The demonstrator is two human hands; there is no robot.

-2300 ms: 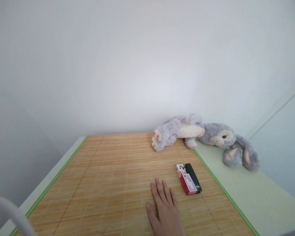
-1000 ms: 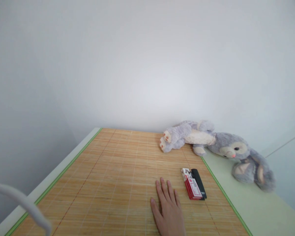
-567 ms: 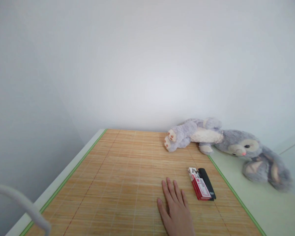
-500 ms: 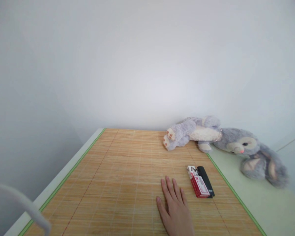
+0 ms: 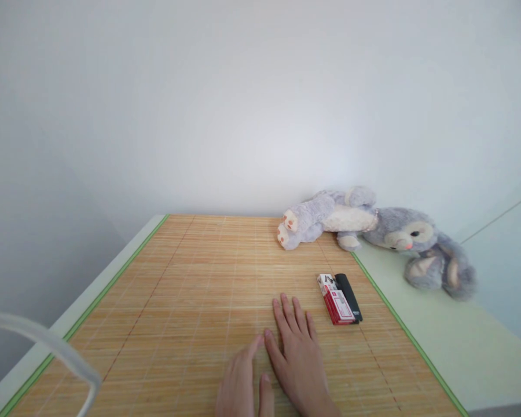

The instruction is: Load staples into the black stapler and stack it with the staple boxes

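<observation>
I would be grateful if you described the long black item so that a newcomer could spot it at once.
Find the plush rabbit lying across the right edge of the slatted mat. Nearer you, to the right of the right hand, lie red-and-white boxes. The long black item lies along their right side, dark where they are bright, with no red.

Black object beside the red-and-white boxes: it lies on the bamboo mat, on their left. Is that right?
Wrong side: the head view shows the black object to the right of the boxes. It does lie on the bamboo mat.
</observation>
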